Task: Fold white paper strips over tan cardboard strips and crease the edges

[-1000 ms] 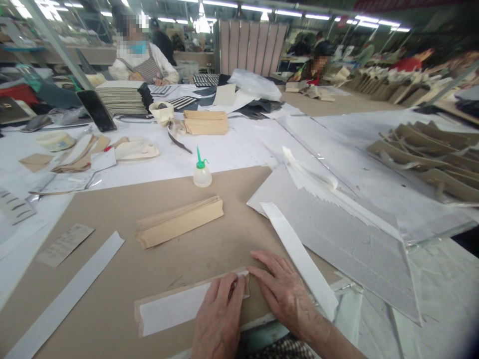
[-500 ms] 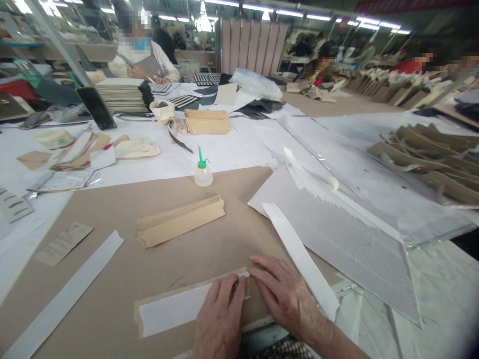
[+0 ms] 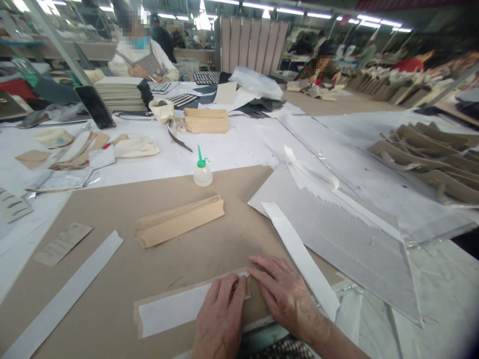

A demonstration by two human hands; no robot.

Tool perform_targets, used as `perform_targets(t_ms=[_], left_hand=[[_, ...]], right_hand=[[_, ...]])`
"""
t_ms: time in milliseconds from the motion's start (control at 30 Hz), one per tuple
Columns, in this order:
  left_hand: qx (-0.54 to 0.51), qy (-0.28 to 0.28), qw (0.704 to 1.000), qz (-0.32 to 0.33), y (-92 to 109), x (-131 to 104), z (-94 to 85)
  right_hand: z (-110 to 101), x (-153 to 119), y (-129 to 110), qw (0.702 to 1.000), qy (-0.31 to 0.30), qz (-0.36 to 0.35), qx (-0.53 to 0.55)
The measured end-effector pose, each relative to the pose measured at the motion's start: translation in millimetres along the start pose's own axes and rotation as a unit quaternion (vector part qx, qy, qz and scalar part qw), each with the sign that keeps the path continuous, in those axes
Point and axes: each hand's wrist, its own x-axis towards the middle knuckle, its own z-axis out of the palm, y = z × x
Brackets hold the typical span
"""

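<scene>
A white strip (image 3: 170, 310) lies on a slightly larger tan strip (image 3: 137, 316) at the front of the brown board. My left hand (image 3: 221, 311) bends over its right part, fingers and thumb drawn in and fingertips pressing on the white strip near the end. Against that same right end rests my right hand (image 3: 280, 286), its fingers stretched out and nothing visible in it. The fingertips of both hands are close together. Part of the white strip is hidden under my left hand.
Beyond the hands are a stack of tan strips (image 3: 181, 223) and a green-tipped bottle (image 3: 202, 174). Another white strip (image 3: 65, 294) lies left; a white strip (image 3: 299, 257) lies right, beside a grey panel (image 3: 355, 259) bearing several white strips. Co-workers (image 3: 144, 60) sit across the table.
Both hands and the strips stay in place. In the background, a co-worker at the right has shifted slightly.
</scene>
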Motion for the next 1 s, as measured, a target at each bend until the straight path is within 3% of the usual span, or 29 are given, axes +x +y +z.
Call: perform_targets(t_ms=[300,667,1000], left_hand=[[-0.005,0.009,1.000,0.004,0.3,1.3,-0.6],[-0.008,-0.002,1.000,0.003,-0.6,-0.4,1.3],[-0.010,-0.005,1.000,0.005,-3.3,-3.2,3.0]], right_hand=[[0.0,1.3,-1.9,1.000,-0.015,-0.009,-0.024],[0.2,1.4,0.5,0.998,0.013,0.033,0.056],[1.3,1.9,1.5,1.000,-0.007,0.008,-0.003]])
